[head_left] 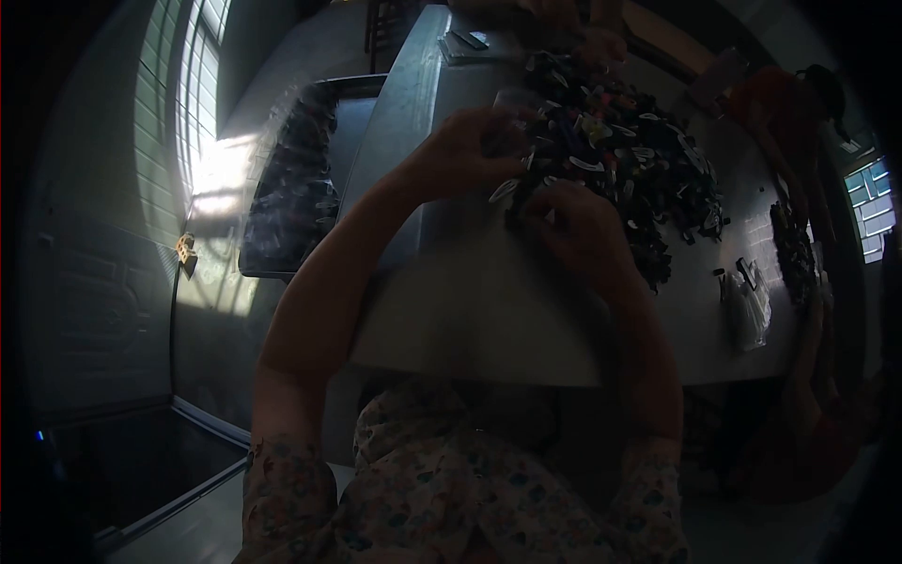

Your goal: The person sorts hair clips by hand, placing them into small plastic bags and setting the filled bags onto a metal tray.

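A big heap of small dark pieces with white and coloured bits [648, 160] lies on the pale table [470, 320]. At the heap's left edge is my left hand [470, 148], its fingers curled around a clear, see-through item [512, 122] that looks like a small bag. My right hand [571, 221] rests at the near edge of the heap, thumb and fingers bent together; whatever is between them is too dark to make out. A pale oval loop [504, 191] lies between the two hands.
Left of the table stands a black tray [256, 274] filled with dark packets. Clear bags [752, 305] lie at the right, near another dark pile [792, 249]. A co-worker's hands [601, 47] are across the table; another person in red [766, 99] is at the right.
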Demonstrator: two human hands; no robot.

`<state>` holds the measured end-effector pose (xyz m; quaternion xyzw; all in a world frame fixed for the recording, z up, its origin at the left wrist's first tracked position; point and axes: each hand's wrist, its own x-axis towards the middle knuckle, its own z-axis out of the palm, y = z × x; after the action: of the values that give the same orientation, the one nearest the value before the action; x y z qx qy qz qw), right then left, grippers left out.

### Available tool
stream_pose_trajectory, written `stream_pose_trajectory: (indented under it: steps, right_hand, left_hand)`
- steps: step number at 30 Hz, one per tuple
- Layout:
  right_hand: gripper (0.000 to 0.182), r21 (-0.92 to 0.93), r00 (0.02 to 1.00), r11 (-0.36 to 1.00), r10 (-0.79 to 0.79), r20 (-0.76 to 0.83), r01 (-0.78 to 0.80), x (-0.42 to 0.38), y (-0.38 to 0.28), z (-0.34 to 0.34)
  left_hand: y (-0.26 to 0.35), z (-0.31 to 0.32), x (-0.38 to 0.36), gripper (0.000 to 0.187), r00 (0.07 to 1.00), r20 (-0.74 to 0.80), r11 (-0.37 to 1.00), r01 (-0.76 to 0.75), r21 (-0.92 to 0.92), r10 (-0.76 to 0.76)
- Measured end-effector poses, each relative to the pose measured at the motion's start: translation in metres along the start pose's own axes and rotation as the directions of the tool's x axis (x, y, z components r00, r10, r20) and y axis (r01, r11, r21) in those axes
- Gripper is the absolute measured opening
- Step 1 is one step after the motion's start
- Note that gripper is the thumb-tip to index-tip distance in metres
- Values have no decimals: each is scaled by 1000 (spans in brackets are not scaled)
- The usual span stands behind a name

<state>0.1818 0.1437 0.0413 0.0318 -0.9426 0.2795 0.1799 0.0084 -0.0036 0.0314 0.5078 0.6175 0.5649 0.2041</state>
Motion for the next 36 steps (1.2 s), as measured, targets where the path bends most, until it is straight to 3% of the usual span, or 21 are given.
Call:
stream_pose_trajectory:
  steps: [2,11,15,17,18,20,21,23,26,32,33,35,36]
  right_hand:
    - [19,6,994,1000,-16,105,15,0,-5,3]
    - [21,-115,995,991,-66,77,75,-1,5,11]
    - [19,-35,995,996,-75,70,78,2,2,-9]
    - [21,210,990,975,102,-95,-80,4,-8,-23]
    - [21,205,990,976,94,-105,-71,4,-11,-26]
    - [24,78,892,993,-43,-449,87,4,-15,-31]
    - [24,72,889,993,-48,-454,91,5,-15,-30]
    - [22,-144,786,957,-290,-545,253,5,-16,-24]
    - [22,-226,820,943,-325,-471,244,3,-21,-21]
    - [20,-235,839,942,-322,-439,238,6,-22,-22]
    - [20,-234,840,943,-320,-438,237,5,-21,-22]
    - [21,30,859,984,-136,-494,173,1,-18,-24]
    - [21,30,859,984,-136,-493,173,0,-12,-24]
  left_hand:
    - [-2,0,0,55,1000,4,1000,-5,10,5]
    - [-4,1,0,55,999,10,997,-31,71,30]
    - [-3,0,0,56,999,24,999,-28,24,28]
    - [-1,1,-1,56,999,24,998,-33,50,32]
    - [0,3,-1,56,999,22,998,-35,60,34]
    - [1,6,-2,55,999,21,996,-47,73,45]
    - [4,7,-2,52,997,72,987,-36,156,25]
    - [10,14,-4,48,992,126,971,-32,236,2]
    - [18,25,-6,38,992,128,988,-24,151,5]
    - [26,28,-9,48,980,197,996,8,90,-26]
    - [29,25,-8,53,970,231,985,39,165,-78]
    - [24,24,-6,59,956,261,968,68,241,-132]
    - [19,26,-5,61,964,255,996,56,65,-71]
